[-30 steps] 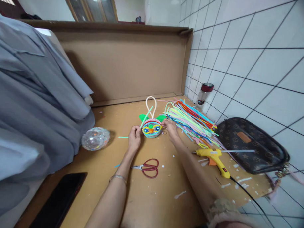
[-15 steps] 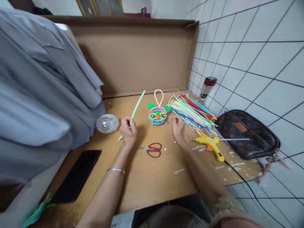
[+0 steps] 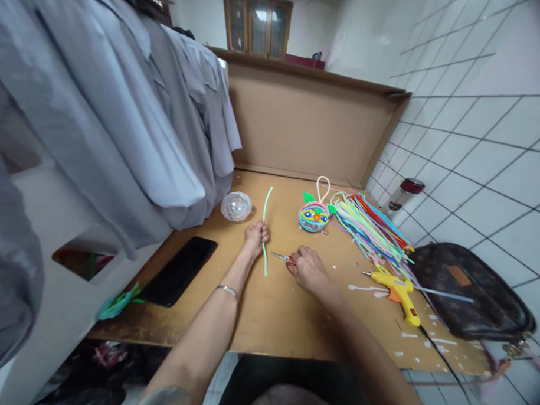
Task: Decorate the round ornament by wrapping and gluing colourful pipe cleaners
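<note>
My left hand (image 3: 256,236) is closed round a light green pipe cleaner (image 3: 265,263), whose two ends stick out above and below the fist. Over the red handles of a pair of scissors (image 3: 280,257) lies my right hand (image 3: 309,267), fingers curled on them; the blades point left toward the pipe cleaner. Behind the hands stands a round ornament (image 3: 314,217) with green ears, blue-and-yellow eyes and a cream loop on top. A clear faceted plastic bowl or ball half (image 3: 237,207) rests beyond my left hand.
A pile of coloured pipe cleaners (image 3: 375,227) lies at the right, near a yellow glue gun (image 3: 400,291), a dark patterned bag (image 3: 466,292) and a bottle (image 3: 403,195). A black phone (image 3: 181,270) lies left. Grey clothes (image 3: 166,128) hang over the left side.
My right hand has come down from beside the ornament onto the scissors' handles. My left hand keeps the green pipe cleaner, now more upright. The view has shifted left.
</note>
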Tool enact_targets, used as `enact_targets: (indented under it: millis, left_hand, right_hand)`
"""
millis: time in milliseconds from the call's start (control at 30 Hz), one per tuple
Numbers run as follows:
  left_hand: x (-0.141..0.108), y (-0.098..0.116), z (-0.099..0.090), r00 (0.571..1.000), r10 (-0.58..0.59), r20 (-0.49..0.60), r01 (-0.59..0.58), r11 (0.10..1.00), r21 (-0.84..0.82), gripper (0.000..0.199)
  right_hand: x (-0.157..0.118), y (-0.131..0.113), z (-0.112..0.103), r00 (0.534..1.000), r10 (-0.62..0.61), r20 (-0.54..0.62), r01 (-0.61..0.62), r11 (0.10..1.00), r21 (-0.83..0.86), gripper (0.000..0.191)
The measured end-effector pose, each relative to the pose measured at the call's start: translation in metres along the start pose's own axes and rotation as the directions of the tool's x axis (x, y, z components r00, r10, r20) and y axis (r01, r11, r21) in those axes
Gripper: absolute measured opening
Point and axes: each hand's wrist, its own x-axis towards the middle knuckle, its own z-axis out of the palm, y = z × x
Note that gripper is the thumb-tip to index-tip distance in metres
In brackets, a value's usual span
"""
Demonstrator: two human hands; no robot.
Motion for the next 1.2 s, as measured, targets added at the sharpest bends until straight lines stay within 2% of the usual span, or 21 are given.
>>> enact_targets:
  millis: [133,200,267,333,367,433,500,533,600,667,733,900,1033,1200]
  left_hand:
    - [0.005,-0.007,-0.001,1.000,0.020,-0.006,-0.020,1.000,-0.014,0.033]
    - [0.005,-0.011,0.000,0.999,0.035,-0.008,-0.035,0.999,-0.008,0.031]
    - [0.005,-0.014,0.001,0.998,0.062,-0.014,-0.062,0.998,0.006,0.029]
    - [0.005,-0.016,0.002,0.996,0.084,-0.023,-0.083,0.996,0.017,0.028]
    - [0.005,-0.016,0.002,0.996,0.086,-0.025,-0.085,0.996,0.019,0.027]
    - [0.005,-0.017,0.002,0.997,0.071,-0.017,-0.070,0.997,0.020,0.027]
    - [0.005,-0.017,0.003,0.999,0.039,0.009,-0.039,0.999,0.030,0.028]
    - [0.005,-0.018,0.004,0.999,0.021,0.029,-0.023,0.999,0.038,0.028]
    - [0.004,-0.019,0.005,0.997,-0.012,0.071,0.008,0.999,0.046,0.028]
    - [0.001,-0.021,0.007,0.994,-0.035,0.104,0.030,0.998,0.049,0.028]
    - [-0.002,-0.021,0.008,0.990,-0.049,0.133,0.043,0.998,0.047,0.030]
    - [-0.011,-0.022,0.006,0.974,-0.040,0.221,0.027,0.998,0.063,0.038]
    - [-0.015,-0.022,0.006,0.963,-0.028,0.269,0.001,0.995,0.100,0.043]
    - [-0.019,-0.022,0.009,0.949,-0.061,0.310,0.020,0.991,0.135,0.043]
  right_hand:
    - [0.007,-0.004,0.000,1.000,0.001,0.029,-0.001,1.000,-0.002,0.032]
    - [0.014,-0.004,0.001,0.999,0.053,0.004,-0.053,0.997,0.048,0.031]
    - [0.024,-0.001,0.003,0.988,0.134,-0.074,-0.118,0.976,0.185,0.029]
    - [0.037,0.004,0.009,0.956,0.239,-0.170,-0.142,0.884,0.445,0.029]
    - [0.044,0.006,0.012,0.932,0.305,-0.195,-0.129,0.783,0.608,0.030]
    - [0.055,0.011,0.019,0.898,0.423,-0.124,-0.088,0.448,0.890,0.033]
    - [0.059,0.014,0.024,0.905,0.424,-0.017,-0.034,0.111,0.993,0.039]
    - [0.059,0.015,0.025,0.919,0.394,0.005,-0.006,0.002,1.000,0.043]
    - [0.053,0.018,0.025,0.938,0.346,0.012,0.028,-0.112,0.993,0.051]
    - [0.046,0.021,0.023,0.942,0.334,0.027,0.021,-0.141,0.990,0.054]
    - [0.040,0.022,0.022,0.941,0.336,0.044,0.000,-0.130,0.992,0.054]
    - [0.039,0.023,0.026,0.943,0.327,0.069,-0.063,-0.028,0.998,0.063]
    - [0.043,0.024,0.030,0.956,0.294,-0.021,-0.001,0.074,0.997,0.056]
    - [0.044,0.022,0.029,0.957,0.290,-0.012,-0.011,0.077,0.997,0.058]
